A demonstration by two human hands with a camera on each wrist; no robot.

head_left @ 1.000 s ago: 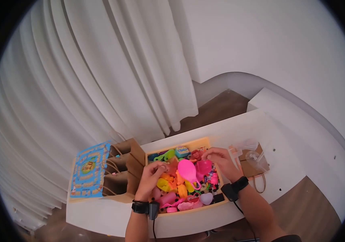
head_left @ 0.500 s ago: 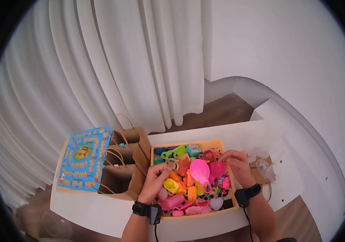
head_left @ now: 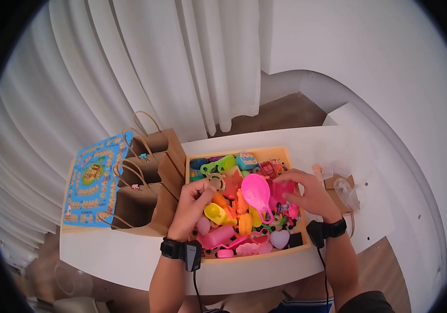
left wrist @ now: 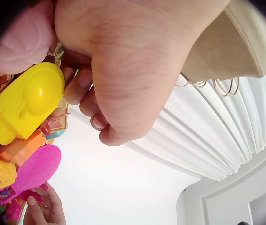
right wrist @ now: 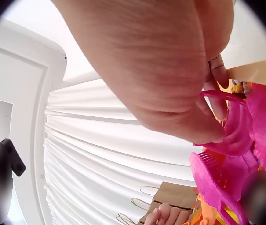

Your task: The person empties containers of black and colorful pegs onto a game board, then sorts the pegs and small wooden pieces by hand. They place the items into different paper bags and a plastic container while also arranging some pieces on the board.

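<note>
A shallow wooden box full of mixed plastic toys lies in front of me. My right hand reaches over its right side and pinches a magenta cupped toy between thumb and fingers. Left of that toy, a pink paddle-shaped toy with a looped handle lies on top of the pile. My left hand hovers at the box's left side, fingers loosely curled with nothing visible in them. Close to its fingers are a yellow plastic toy and a round wooden disc.
Left of the box stand several brown paper bags with twisted handles, beside a blue printed game board. A small brown bag with clear plastic wrapping lies to the right on the white table. White curtains hang behind.
My right hand has moved in from the box's right edge and closed its fingers on the magenta toy. The left hand stays at the left side. The head view has shifted.
</note>
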